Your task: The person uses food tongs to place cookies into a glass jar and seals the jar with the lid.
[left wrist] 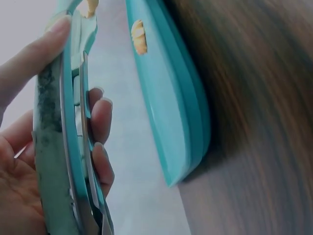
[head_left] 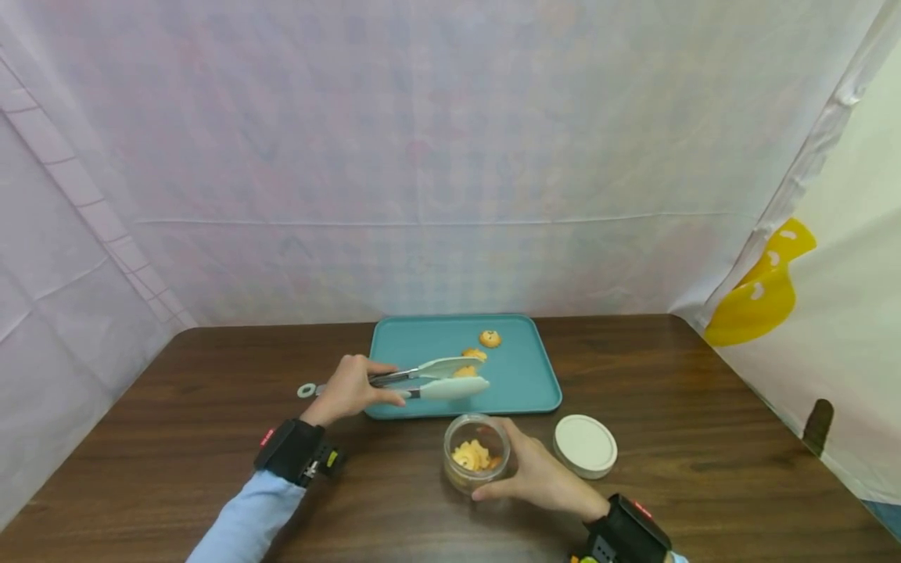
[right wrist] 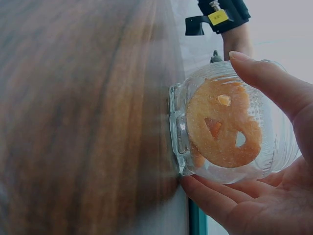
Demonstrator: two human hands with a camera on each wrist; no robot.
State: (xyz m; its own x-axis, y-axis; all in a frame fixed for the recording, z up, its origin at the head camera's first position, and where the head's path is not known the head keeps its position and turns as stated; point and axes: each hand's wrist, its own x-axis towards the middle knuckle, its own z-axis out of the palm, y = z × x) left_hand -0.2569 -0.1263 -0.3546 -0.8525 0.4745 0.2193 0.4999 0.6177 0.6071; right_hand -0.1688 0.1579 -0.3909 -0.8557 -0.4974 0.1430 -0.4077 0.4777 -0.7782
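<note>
Left hand [head_left: 349, 389] grips the tongs [head_left: 422, 379] near their hinge end, fingers and thumb curled round both arms. Tongs lie nearly level, long axis running left to right across the table — pale tips pointing right, out over the teal tray [head_left: 524, 375]. A cookie [head_left: 466, 369] sits between the tips, just above the tray's front part. Two more cookies [head_left: 489, 338] lie on the tray behind, apart from each other.

Right hand [head_left: 538, 475] wraps the glass jar [head_left: 475, 452] from the right side, fingers curved against the glass. Jar stands upright on the wooden table [head_left: 704, 469], mouth up, just in front of the tray's near edge, cookies inside. White lid [head_left: 585, 446] lies flat just right of the jar.
</note>
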